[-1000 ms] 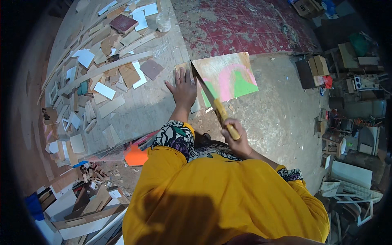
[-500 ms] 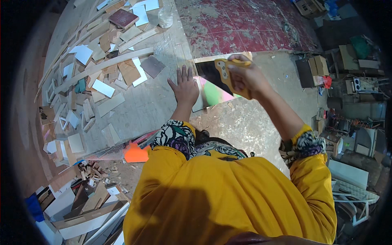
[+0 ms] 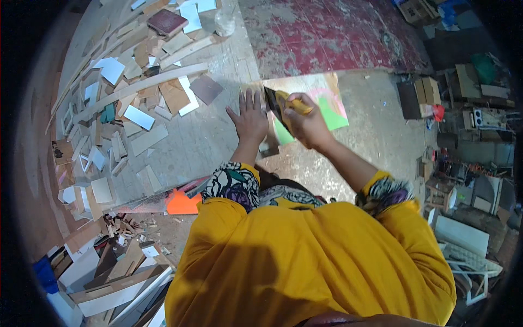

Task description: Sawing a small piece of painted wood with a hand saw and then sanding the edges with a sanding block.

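Left hand (image 3: 251, 124) open, palm down at the desk (image 3: 190, 133) edge. Right hand (image 3: 309, 125) gripping the yellow-handled saw (image 3: 281, 102) — blade between hands, over painted board (image 3: 331, 109) beside left hand.

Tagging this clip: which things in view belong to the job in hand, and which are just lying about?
In use:
saw, gripped by the right hand
multicoloured board under the saw
left hand, spread beside the saw

Apparently lying about:
dark red block
long pale wood strip
orange piece

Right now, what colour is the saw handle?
The saw handle is yellow, seen in the head view, partly covered by the right hand.
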The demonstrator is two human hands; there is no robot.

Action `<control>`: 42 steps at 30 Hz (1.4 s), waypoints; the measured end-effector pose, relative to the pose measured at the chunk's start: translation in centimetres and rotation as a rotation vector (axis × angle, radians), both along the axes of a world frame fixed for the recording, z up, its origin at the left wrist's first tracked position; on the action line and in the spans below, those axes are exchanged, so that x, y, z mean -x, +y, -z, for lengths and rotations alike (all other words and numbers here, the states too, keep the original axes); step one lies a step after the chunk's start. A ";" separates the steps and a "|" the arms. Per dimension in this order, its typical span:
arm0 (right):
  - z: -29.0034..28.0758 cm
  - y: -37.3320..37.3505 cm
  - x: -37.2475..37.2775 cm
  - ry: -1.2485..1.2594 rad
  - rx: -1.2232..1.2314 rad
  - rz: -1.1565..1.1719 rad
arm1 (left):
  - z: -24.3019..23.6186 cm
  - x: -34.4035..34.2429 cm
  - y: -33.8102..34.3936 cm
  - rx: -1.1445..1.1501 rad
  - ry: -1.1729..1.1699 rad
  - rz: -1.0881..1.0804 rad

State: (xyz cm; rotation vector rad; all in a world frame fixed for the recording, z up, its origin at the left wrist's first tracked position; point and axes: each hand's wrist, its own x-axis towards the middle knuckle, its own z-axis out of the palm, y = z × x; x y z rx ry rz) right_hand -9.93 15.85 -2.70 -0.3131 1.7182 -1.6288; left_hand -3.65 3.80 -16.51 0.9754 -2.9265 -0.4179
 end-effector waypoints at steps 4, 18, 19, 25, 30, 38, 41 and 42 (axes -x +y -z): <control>-0.2 -0.9 -1.5 0.007 0.006 -0.019 | -0.6 -0.5 -0.1 0.025 -0.040 0.001; 5.0 4.5 -7.2 0.246 0.100 -0.053 | -0.3 -0.5 0.0 0.074 0.042 -0.015; 4.4 4.6 -6.9 0.217 0.059 -0.112 | -0.3 -0.4 0.0 0.074 0.041 -0.013; 6.4 5.0 -9.1 0.414 0.046 -0.087 | 0.5 -0.7 -0.3 0.118 0.036 -0.030; 0.7 3.8 -4.4 0.005 0.091 0.062 | 0.5 -0.2 0.1 0.085 0.025 -0.009; -5.3 5.7 -6.3 0.037 -0.042 -0.050 | 0.1 -0.5 -0.4 0.072 -0.052 -0.028; -5.0 6.1 -5.8 0.013 -0.039 0.001 | 0.2 -0.1 -0.1 0.072 -0.051 -0.001; -4.5 5.8 -4.7 -0.013 0.013 0.026 | 0.2 0.0 -0.1 0.069 -0.049 0.004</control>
